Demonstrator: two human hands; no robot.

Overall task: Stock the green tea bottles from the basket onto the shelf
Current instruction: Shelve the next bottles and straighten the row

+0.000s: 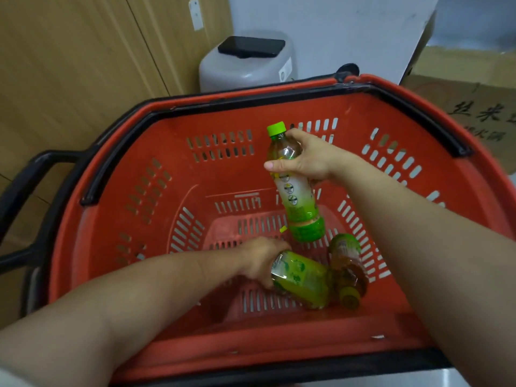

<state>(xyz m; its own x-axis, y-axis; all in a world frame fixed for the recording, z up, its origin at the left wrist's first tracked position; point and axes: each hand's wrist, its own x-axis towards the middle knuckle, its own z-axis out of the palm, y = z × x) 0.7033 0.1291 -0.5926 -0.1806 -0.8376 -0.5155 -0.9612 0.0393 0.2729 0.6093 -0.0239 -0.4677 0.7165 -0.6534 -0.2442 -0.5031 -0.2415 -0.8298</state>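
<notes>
Two hands work inside the red basket, each clamped on one bottle. The right hand curls round the upper part of a raised bottle, held nearly upright with its green cap on top. The left hand reaches low and grips one end of a lying bottle on the basket's bottom. A third bottle lies just beside that one, held by neither hand. That makes three green tea bottles, all within the basket. Beyond its far rim stand a grey bin and a cardboard box.
</notes>
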